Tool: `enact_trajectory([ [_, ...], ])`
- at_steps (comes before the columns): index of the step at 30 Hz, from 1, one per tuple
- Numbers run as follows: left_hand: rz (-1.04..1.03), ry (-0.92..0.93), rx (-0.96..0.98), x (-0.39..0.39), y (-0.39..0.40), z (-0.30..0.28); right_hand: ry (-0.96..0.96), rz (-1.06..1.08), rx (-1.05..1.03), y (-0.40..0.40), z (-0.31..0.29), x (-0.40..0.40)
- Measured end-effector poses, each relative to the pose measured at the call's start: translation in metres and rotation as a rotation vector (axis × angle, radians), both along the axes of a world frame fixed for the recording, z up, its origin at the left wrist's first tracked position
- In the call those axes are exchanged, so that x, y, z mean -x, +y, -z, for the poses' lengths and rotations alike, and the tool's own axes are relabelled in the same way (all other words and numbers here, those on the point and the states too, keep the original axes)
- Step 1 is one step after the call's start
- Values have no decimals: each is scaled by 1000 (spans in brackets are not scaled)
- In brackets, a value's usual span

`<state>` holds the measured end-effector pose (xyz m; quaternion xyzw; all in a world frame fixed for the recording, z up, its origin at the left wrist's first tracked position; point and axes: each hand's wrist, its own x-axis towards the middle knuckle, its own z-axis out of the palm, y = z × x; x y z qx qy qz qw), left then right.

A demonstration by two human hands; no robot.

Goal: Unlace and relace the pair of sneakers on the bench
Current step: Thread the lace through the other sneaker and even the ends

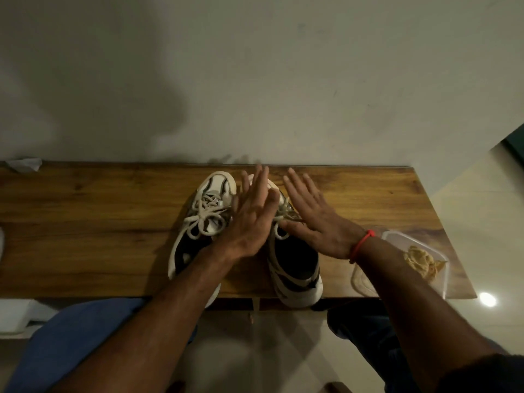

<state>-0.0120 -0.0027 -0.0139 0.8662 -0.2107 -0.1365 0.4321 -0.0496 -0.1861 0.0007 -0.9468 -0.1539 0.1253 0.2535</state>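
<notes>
Both forearms enter from 6 o'clock and reach over the near edge of the counter (85, 222). We note the left hand (249, 219) flat, fingers straight and together, hovering over the gap between the two shoes; its grip is spread and holds nothing. The right hand (314, 219) is likewise flat with fingers splayed toward 11 o'clock, its thumb lying at the laces of the right sneaker (295, 268); we cannot tell whether the thumb presses them or merely overlaps. A red thread band (361, 245) sits on that wrist.

The left sneaker (204, 217) stands at 12 o'clock from the viewer, toe to the wall, its bow (202, 222) tied. The right sneaker is just beside it, with its heel overhanging the counter's near edge.

Risks, in our judgement:
- The overhanging heel could tip off the counter if a lace is pulled toward 6 o'clock.
- The clear container (402, 268) at 3 o'clock, touching the right forearm, could be knocked off by an elbow swing.
- Dim light may lead to tugging the wrong loop and jamming the knot.

A crumpled paper (24, 165) lies at 10 o'clock, well apart.
</notes>
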Motion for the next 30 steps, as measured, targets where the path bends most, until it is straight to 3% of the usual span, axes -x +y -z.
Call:
enact_trajectory([
  [3, 141, 146, -143, 11, -5, 15, 176, -73, 138, 7, 12, 1],
  [7, 155, 226, -127, 10, -4, 18, 249, -27, 43, 6, 8, 1],
  [14, -92, -15, 89, -14, 8, -16, 335, 87, -167, -10, 0, -4],
  [21, -218, -85, -141, -37, 39, -39, 424, 55, -17, 4, 14, 0],
  [25, -215, 108, -403, -35, 60, -48, 340, 123, -65, 11, 15, 0],
  [30, -311, 355, -495, -16, 103, -32, 267, 258, -115, 23, 15, 7],
])
